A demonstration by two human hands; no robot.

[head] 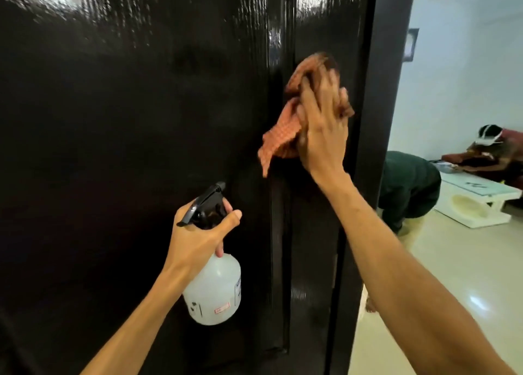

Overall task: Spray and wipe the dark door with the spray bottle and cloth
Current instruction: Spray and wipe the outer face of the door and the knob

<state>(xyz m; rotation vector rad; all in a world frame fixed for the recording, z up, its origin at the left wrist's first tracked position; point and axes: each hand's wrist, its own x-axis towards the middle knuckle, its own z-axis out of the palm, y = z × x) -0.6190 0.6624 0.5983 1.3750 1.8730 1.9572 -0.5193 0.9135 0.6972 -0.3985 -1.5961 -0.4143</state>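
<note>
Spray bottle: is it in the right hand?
No, the left hand grips the spray bottle by its neck, while the right hand holds the cloth against the dark door.

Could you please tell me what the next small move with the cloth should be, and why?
Probably sweep the right hand down the door with the cloth pressed flat. The cloth sits bunched high on the door's right side, with much of the panel below it. The left hand holds the spray bottle off to the left.
</note>
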